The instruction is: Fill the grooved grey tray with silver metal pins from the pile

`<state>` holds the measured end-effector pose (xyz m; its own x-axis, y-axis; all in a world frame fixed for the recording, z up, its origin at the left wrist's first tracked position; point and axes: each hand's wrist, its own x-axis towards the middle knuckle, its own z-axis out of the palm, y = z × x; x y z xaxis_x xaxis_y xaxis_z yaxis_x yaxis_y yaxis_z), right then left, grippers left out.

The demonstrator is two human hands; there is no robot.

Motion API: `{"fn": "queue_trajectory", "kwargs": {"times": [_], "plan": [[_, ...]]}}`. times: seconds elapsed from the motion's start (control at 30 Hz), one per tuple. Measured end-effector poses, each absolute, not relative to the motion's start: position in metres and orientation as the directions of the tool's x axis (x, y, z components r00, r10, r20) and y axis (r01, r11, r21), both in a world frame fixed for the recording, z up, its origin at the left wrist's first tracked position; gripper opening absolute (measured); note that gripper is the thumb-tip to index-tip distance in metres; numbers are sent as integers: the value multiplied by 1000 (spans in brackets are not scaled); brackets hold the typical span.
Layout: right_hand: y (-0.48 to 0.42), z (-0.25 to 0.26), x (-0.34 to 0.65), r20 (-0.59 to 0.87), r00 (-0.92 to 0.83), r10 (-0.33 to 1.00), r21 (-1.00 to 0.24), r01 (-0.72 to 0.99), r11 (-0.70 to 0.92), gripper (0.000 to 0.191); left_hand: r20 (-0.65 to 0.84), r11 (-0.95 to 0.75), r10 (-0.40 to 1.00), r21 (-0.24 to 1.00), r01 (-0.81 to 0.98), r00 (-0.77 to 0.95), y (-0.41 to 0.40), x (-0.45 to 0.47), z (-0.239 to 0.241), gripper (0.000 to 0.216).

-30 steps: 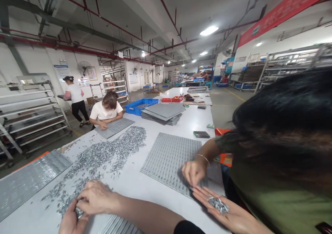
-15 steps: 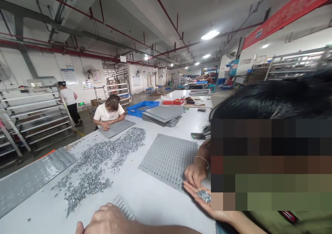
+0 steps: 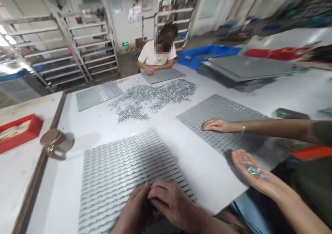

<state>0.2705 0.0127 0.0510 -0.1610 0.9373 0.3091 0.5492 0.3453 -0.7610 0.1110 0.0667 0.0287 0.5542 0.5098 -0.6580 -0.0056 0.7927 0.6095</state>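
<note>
My left hand (image 3: 136,204) and my right hand (image 3: 169,201) are together over the near edge of a grey ridged tray (image 3: 124,158). The fingers of both are curled in and meet at the tips. Whatever they hold is hidden between them, and motion blurs it. Small shiny metal pieces sit in rows on much of the tray, while bare grooves show on its right side. Farther off on the white table lies a loose heap of similar metal pieces (image 3: 155,93).
At right, a co-worker's hand (image 3: 219,125) rests on another grey tray (image 3: 215,106); their other palm (image 3: 251,170) cups metal pieces. A mug (image 3: 58,142) stands left, near a red box (image 3: 20,133). Stacked trays (image 3: 249,66) and a blue crate (image 3: 190,57) lie behind. Another person sits opposite.
My view has swung left and down, bringing my tray and both hands into sight. The co-worker's one hand has moved from their cupped palm onto their tray.
</note>
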Motion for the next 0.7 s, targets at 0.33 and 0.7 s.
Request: {"fn": "queue_trajectory", "kwargs": {"times": [0.33,0.7], "plan": [[-9,34,276,289,-136,948,-813,488,318,14,-615,731,512,678,71,600,43,95,26,47],[-3,-1,280,137,105,985,-823,566,54,13,-566,596,585,786,166,581,38,71,19,44]]}}
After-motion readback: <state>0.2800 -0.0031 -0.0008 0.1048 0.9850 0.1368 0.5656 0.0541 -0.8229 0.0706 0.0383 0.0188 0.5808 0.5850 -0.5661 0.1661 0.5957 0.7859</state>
